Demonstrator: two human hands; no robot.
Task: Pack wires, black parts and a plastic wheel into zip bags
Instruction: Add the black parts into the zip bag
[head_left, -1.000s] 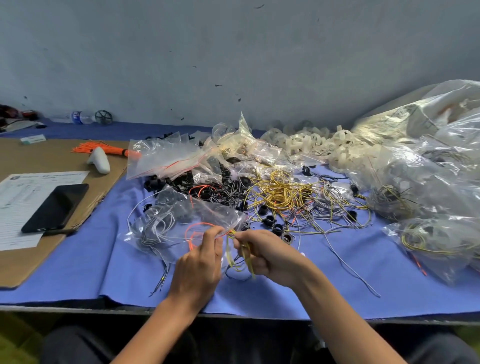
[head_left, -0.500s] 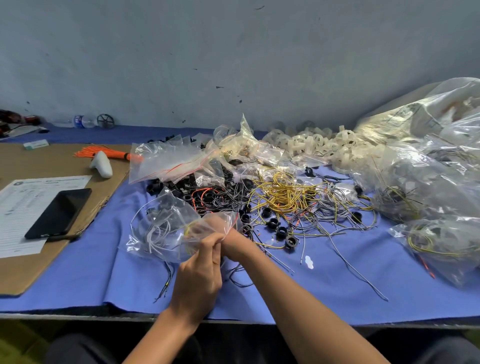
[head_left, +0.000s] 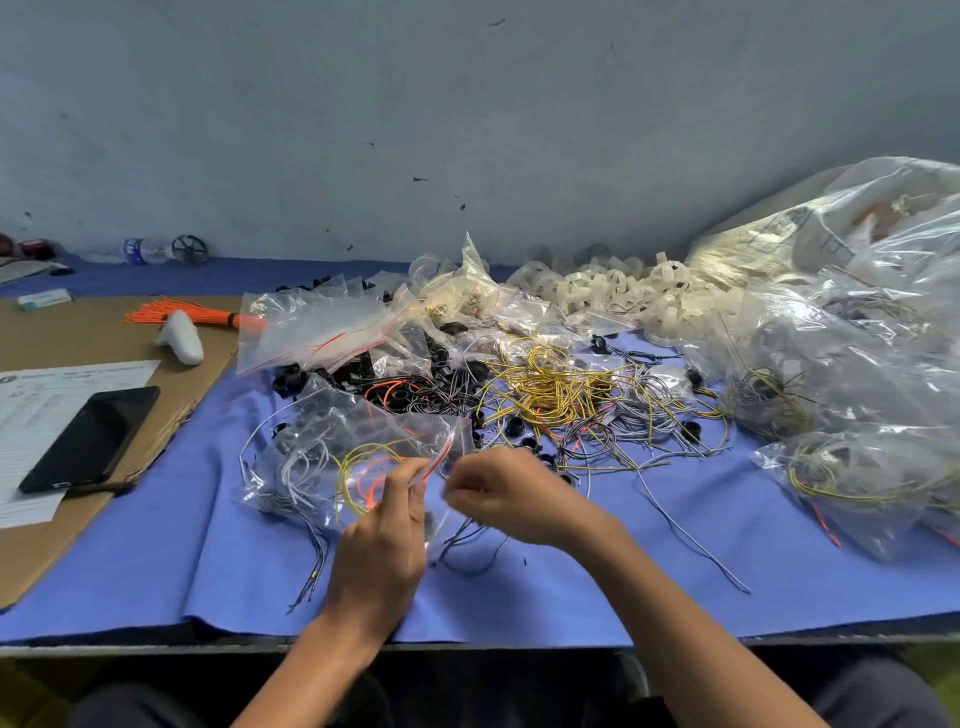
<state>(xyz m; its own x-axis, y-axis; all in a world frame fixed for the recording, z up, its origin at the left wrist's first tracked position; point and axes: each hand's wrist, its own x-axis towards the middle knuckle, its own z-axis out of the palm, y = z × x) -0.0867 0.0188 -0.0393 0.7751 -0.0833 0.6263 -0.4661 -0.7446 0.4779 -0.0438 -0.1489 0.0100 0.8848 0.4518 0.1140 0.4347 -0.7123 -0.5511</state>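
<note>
A clear zip bag (head_left: 332, 457) lies on the blue cloth (head_left: 571, 582) in front of me, holding grey, yellow and orange wires. My left hand (head_left: 384, 540) pinches the bag's open edge near its red zip line. My right hand (head_left: 514, 493) sits just right of the bag mouth with its fingers curled, pinching the bag's other lip. Behind the hands spreads a tangle of yellow wires (head_left: 550, 384) and grey wires (head_left: 649, 410), with black parts (head_left: 353, 374) to the left. White plastic wheels (head_left: 597, 291) are heaped at the back.
Filled clear bags (head_left: 841, 395) crowd the right side. An empty zip bag (head_left: 322, 332) lies at the back left. A cardboard sheet (head_left: 62, 338) on the left carries a black phone (head_left: 88, 441), a paper form, an orange wire bundle (head_left: 192, 314) and a white controller.
One second ago my right hand held a yellow wire outside the bag; it went into the bag mouth, and now the wire lies inside and the hand is back out.
</note>
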